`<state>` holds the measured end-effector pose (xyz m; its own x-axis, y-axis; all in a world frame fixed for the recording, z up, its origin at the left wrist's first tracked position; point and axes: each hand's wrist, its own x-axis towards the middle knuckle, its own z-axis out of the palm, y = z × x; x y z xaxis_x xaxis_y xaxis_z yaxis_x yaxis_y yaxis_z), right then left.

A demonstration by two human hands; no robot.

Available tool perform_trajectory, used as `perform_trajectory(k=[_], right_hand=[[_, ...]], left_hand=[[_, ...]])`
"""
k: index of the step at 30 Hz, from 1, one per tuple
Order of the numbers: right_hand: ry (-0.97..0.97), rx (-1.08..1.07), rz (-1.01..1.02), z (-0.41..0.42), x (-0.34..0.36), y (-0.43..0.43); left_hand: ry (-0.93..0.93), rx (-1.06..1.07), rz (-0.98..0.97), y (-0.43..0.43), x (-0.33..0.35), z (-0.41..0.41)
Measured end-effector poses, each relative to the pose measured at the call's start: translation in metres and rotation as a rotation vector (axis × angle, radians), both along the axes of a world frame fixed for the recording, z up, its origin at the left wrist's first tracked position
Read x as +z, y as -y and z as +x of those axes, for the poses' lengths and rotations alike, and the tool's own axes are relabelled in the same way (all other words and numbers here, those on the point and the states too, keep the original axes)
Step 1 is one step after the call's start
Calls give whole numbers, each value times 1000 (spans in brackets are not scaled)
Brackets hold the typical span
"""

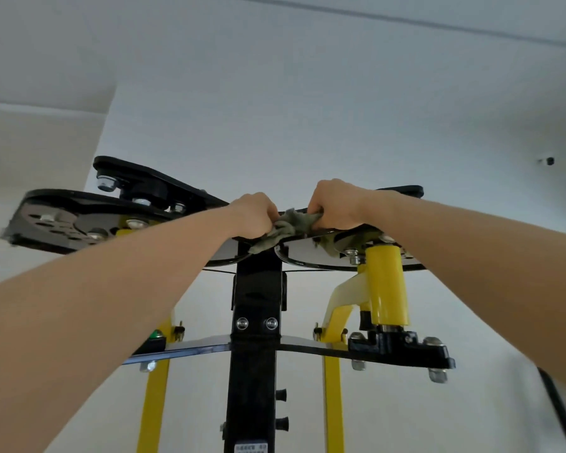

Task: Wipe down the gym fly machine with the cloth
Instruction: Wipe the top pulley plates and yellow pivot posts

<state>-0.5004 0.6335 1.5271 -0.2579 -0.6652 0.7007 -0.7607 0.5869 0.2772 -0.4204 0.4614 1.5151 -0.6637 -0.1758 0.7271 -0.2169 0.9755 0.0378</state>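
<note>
Both arms raised overhead. Left hand [255,214] and right hand [334,204] each clench one end of an olive-green cloth [286,227], bunched between them. Cloth lies atop the fly machine, on the black cam plates [311,253] above the black centre column [257,299]; one corner hangs over the plate edge. Yellow pivot sleeve [386,282] just right of the column

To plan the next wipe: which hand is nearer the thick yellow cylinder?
The right hand; the yellow cylinder is just below it, the left hand beyond the cloth.
</note>
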Motion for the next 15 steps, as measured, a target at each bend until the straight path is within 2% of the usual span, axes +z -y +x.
perform_trajectory(k=[8,12,15], right_hand=[[117,-72,2,15,6,-36],[326,135,-141,22,9,-45],[350,209,-144,23,2,-41]], left_hand=[[28,-386,194,-19,-2,-4],[6,-479,269,-21,-2,-7],[-8,-498,298,-20,-3,-9]])
